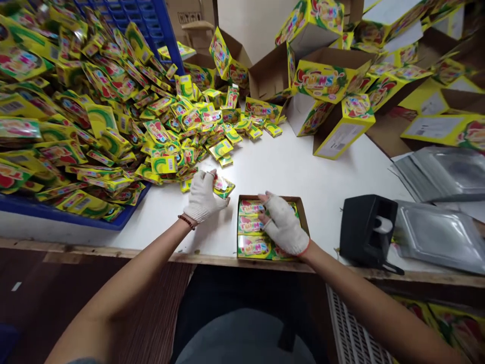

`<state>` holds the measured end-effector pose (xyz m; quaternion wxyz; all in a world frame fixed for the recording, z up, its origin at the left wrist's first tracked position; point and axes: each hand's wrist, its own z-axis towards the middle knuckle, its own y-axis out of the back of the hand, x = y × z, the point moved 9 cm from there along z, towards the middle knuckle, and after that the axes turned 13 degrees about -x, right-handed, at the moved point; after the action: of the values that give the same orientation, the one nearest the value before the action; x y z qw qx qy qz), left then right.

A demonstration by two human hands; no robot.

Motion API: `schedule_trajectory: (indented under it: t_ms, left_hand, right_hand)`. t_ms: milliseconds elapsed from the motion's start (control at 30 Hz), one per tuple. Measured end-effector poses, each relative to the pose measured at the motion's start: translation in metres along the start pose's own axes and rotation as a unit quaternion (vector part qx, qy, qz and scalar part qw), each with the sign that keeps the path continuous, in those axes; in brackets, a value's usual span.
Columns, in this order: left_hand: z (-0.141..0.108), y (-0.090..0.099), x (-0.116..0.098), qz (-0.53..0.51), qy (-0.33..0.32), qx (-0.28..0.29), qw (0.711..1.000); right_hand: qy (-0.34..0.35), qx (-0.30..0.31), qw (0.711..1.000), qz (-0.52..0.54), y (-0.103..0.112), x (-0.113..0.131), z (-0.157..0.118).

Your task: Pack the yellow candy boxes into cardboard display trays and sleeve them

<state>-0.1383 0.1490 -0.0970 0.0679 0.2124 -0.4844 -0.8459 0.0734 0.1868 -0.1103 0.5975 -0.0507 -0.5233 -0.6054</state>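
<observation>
While I see the white-gloved left hand point(204, 197) half open at a small glossy yellow-green packet point(224, 188), grip unclear, the white-gloved right hand point(283, 223) curls loosely, hold hidden, over the shallow brown cardboard box point(302, 215), near centre: visible packet rows point(253, 246) filled, yellow-green packet heap point(162, 134) at left unboxed.

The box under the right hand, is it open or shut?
Open: no lid covers the box, and packets show inside.

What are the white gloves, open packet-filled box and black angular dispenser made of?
White matte gloves: knitted fabric, perhaps cotton, from the textured surface. Open rectangular box: likely cardboard, given dull brown inner walls. Black angular dispenser: probably plastic, from smooth low-sheen faces; painted metal possible.
</observation>
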Motion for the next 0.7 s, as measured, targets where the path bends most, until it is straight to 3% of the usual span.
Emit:
schedule_trajectory:
  t_ms: [67, 133, 200, 267, 333, 467, 533, 633, 700]
  left_hand:
    - [-0.015, 0.029, -0.035, -0.061, -0.056, -0.055, 0.995]
    - [-0.037, 0.044, -0.069, -0.125, -0.109, -0.058, 0.984]
    - [-0.059, 0.044, -0.090, -0.186, -0.144, -0.033, 0.971]
    - [-0.072, 0.034, -0.088, -0.216, -0.147, -0.014, 0.965]
    - [-0.068, 0.022, -0.056, -0.188, -0.099, -0.018, 0.977]
    - [-0.036, 0.020, 0.054, -0.001, 0.053, -0.037, 0.998]
    - [-0.026, 0.020, 0.097, 0.081, 0.065, 0.015, 0.995]
    - [-0.030, 0.017, 0.136, 0.132, 0.044, 0.108, 0.984]
    - [-0.037, 0.017, 0.144, 0.129, 0.029, 0.134, 0.982]
  right_hand:
    - [-0.062, -0.030, 0.992, 0.108, 0.007, 0.009, 0.012]
    - [-0.119, -0.018, 0.978, 0.173, 0.006, 0.019, 0.021]
    - [-0.150, 0.016, 0.974, 0.167, 0.004, 0.025, 0.023]
    - [-0.163, 0.072, 0.975, 0.129, 0.002, 0.021, 0.016]
    - [-0.164, 0.139, 0.971, 0.102, -0.003, 0.012, 0.003]
    - [-0.116, 0.211, 0.968, 0.063, -0.018, 0.006, -0.027]
    - [-0.047, 0.217, 0.975, -0.004, -0.026, 0.015, -0.035]
    - [0.045, 0.227, 0.964, -0.127, -0.038, 0.027, -0.041]
    - [0.075, 0.243, 0.953, -0.161, -0.043, 0.029, -0.044]
